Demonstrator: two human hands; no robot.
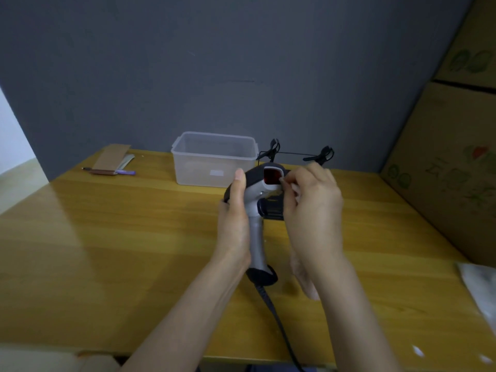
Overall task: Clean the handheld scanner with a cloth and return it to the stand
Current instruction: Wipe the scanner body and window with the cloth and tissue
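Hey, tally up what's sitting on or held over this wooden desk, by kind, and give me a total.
Handheld scanner, held in both hands: 1
Clear plastic bin: 1
Black clips at the back: 2
Pen: 1
Cardboard piece: 1
White plastic bag at the right edge: 1
Total: 7

Table fills the lower frame, wall behind it. Container sits at the table's far edge, centre frame. Upper left of it: notebook with pen just in front. Stand right of container, against the wall. Scanner held mid-frame above the table, in front of container and stand; cable trails toward the bottom edge. Cardboard boxes stacked at right.
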